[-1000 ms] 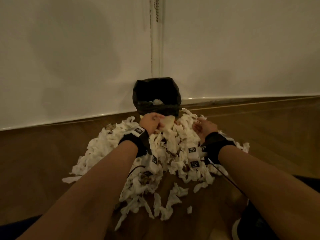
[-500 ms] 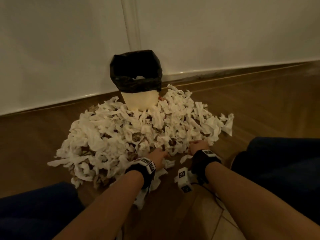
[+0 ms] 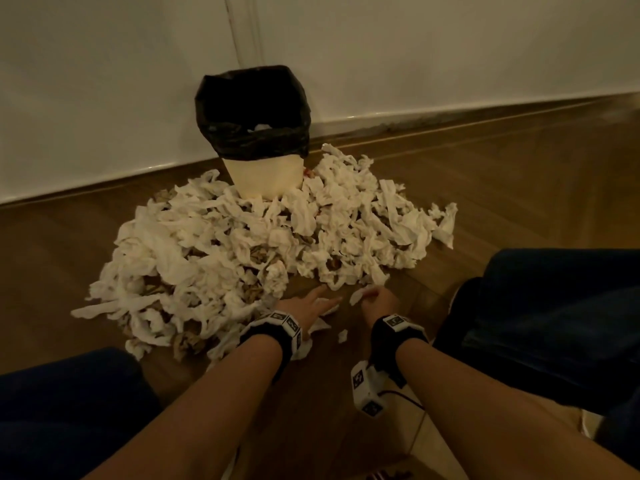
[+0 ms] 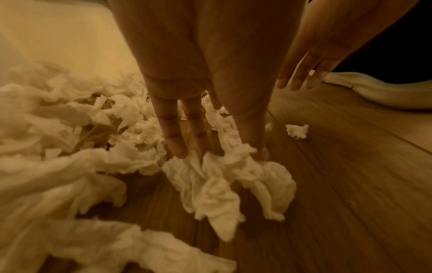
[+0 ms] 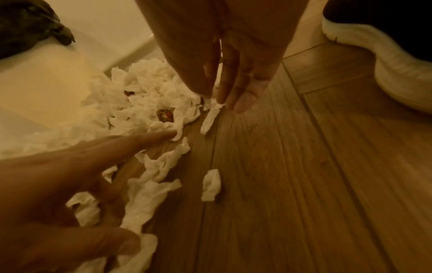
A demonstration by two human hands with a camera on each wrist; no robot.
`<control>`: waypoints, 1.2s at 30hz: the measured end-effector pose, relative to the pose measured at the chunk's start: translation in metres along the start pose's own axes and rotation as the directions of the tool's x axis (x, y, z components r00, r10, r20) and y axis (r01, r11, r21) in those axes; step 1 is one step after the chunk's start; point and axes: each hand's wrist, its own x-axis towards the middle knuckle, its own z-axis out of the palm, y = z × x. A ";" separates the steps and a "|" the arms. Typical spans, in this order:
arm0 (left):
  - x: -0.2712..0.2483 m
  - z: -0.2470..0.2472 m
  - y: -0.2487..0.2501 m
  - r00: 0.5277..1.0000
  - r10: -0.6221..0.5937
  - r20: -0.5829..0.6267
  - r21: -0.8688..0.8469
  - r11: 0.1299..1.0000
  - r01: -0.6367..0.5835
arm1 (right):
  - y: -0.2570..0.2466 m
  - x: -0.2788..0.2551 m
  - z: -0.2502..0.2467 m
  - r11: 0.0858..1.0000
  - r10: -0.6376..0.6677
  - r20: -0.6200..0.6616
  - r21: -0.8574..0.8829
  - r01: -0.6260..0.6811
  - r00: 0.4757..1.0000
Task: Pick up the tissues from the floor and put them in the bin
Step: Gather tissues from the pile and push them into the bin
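Head view: tissues (image 3: 263, 251) lie heaped on the floor (image 3: 502, 188), bin (image 3: 254, 129) at 12 o'clock. Left hand (image 3: 308, 303) presses flat, fingers straight, on a tissue; right hand (image 3: 375, 299) pinches a scrap (image 5: 210, 118).

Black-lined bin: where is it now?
Head view: the cream bin with black plastic liner stands against the white wall, upper centre, behind the white tissue pile.

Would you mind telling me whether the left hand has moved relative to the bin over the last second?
Yes. The left hand has drawn back from beside the bin to the near edge of the tissue pile.
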 end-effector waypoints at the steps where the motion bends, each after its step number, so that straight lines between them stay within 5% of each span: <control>1: 0.000 0.002 0.000 1.000 -0.011 0.010 -0.018 1.000 0.012 | 0.003 0.000 -0.002 1.000 -0.010 -0.043 -0.001 0.010 0.999; 6: 0.009 0.008 0.003 0.999 -0.046 0.023 -0.056 0.997 0.047 | 0.020 -0.003 -0.010 0.985 -0.101 -0.100 -0.148 0.085 0.990; 10: 0.019 0.007 -0.002 0.995 -0.099 -0.014 -0.191 0.977 0.095 | 0.026 -0.005 -0.003 0.931 -0.213 0.042 -0.295 0.216 0.976; 16: 0.021 0.003 -0.020 0.930 -0.315 -0.189 -0.491 0.851 0.188 | 0.029 -0.012 0.016 0.708 -0.373 0.303 -0.518 0.480 0.877; 18: 0.019 0.002 -0.025 0.895 -0.384 -0.227 -0.555 0.806 0.206 | 0.030 -0.014 0.020 0.665 -0.362 0.367 -0.542 0.513 0.857; 24: 0.012 0.000 -0.028 0.897 -0.386 -0.216 -0.781 0.619 0.078 | 0.021 -0.016 0.025 0.619 -0.283 0.538 -0.530 0.579 0.794; 28: 0.022 0.002 -0.035 0.906 -0.404 -0.125 -0.795 0.587 0.152 | 0.011 -0.016 0.029 0.588 -0.192 0.565 -0.589 0.555 0.803; 31: 0.027 0.009 -0.033 0.919 -0.374 -0.125 -0.719 0.672 0.176 | 0.006 -0.015 0.029 0.646 -0.130 0.510 -0.607 0.463 0.850; 36: 0.022 0.028 -0.025 0.995 -0.103 -0.004 -0.358 0.929 0.095 | 0.010 -0.007 0.021 0.805 -0.245 0.276 -0.476 0.353 0.930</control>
